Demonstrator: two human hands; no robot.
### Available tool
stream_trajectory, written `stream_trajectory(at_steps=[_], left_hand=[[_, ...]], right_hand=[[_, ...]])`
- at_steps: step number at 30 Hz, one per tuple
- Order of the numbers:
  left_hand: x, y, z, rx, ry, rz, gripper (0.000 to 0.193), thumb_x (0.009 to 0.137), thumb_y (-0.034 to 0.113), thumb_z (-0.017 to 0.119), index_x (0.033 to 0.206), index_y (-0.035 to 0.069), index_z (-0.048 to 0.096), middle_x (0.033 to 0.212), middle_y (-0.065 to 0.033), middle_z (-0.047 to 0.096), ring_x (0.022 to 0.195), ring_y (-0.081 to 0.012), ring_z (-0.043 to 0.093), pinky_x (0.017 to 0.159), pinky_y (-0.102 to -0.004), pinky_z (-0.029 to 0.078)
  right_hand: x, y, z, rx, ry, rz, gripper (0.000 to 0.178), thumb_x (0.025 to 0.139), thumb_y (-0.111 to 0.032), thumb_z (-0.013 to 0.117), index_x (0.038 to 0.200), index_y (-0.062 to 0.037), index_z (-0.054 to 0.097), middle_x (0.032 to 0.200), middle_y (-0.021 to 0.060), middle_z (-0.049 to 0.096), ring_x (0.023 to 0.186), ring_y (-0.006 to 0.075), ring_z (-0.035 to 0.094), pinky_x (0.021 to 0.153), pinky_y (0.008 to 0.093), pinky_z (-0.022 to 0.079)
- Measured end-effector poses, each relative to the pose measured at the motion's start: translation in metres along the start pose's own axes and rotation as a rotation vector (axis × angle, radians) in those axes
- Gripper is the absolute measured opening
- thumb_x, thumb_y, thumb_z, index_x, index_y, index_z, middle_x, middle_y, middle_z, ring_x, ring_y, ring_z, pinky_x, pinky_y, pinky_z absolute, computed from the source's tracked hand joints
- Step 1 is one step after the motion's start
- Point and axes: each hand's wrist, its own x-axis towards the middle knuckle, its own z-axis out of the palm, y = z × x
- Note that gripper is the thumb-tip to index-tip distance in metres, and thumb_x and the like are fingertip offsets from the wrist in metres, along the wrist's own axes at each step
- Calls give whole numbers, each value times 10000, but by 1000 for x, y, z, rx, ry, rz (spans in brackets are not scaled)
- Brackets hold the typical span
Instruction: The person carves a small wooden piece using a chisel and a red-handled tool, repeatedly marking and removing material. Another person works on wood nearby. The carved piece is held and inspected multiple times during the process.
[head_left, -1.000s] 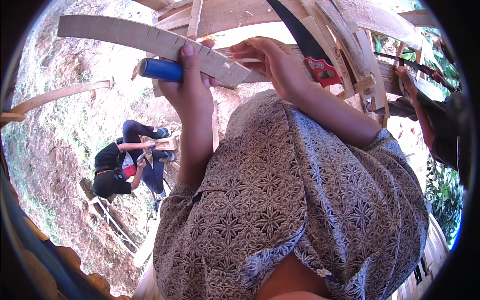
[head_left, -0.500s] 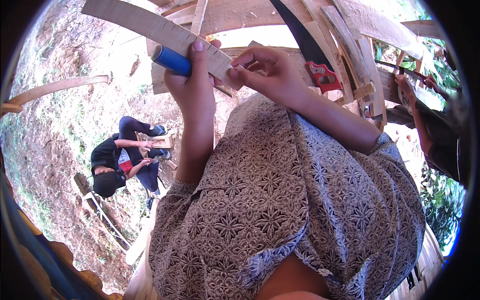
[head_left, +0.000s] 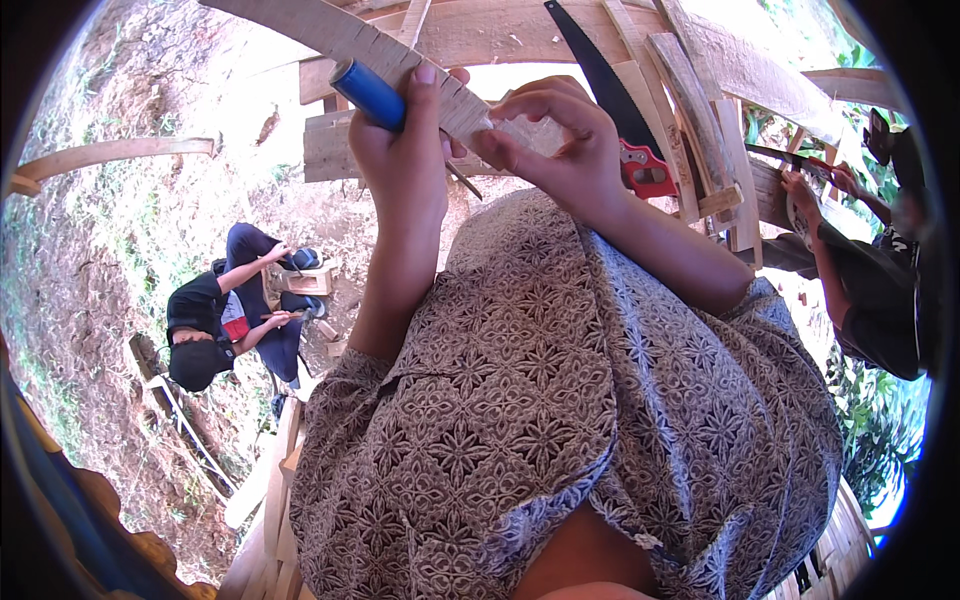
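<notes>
My left hand [head_left: 402, 150] is closed around a thin wooden strip [head_left: 330, 32] with a row of dark cuts or marks across it. The same hand also grips a tool by its blue cylindrical handle [head_left: 368, 93]; a thin dark end shows below the fingers, too little to tell its kind. At the strip's near right end, my right hand [head_left: 565, 145] pinches the tip between thumb and curled fingers. Just beyond that hand lies a handsaw [head_left: 605, 85] with a dark blade and red grip.
Planks and battens [head_left: 690, 85] lie around the saw, with a wide board [head_left: 510, 38] behind. On the left a person [head_left: 235, 310] sits low by a small wooden block [head_left: 308, 281]. Another person [head_left: 870, 290] works at the right with a long tool. A curved plank [head_left: 110, 152] juts in from the left.
Both hands and the strip have shifted slightly to the right. My right fingers have spread a little at the strip's end. The seated person's hands have moved apart.
</notes>
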Motion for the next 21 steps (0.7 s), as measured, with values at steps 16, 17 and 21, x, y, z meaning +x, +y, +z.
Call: stream_trajectory(at_steps=[16,17,21], left_hand=[[-3,-52,-28,445,-264,-54,255,886,138,739,1114,45,672,938,-68,742,941,-161,723,806,-330,559],[-3,-61,-33,402,-300,-36,292,881,129,756,1139,37,657,982,-76,740,967,-163,722,818,-325,561],[-12,-96,-50,114,-449,-101,543,840,90,835,1288,-4,544,1165,-109,686,1037,-177,707,857,-326,575]], right_hand=[[35,-16,14,-95,-494,360,439,947,-271,770,1300,-36,659,914,38,717,809,77,652,733,270,546],[35,-12,14,-112,-516,388,419,950,-263,768,1284,-33,661,921,37,717,816,79,654,741,268,548],[25,6,11,-35,-617,644,347,960,-234,758,1216,-21,659,929,44,713,830,82,660,741,260,549]])
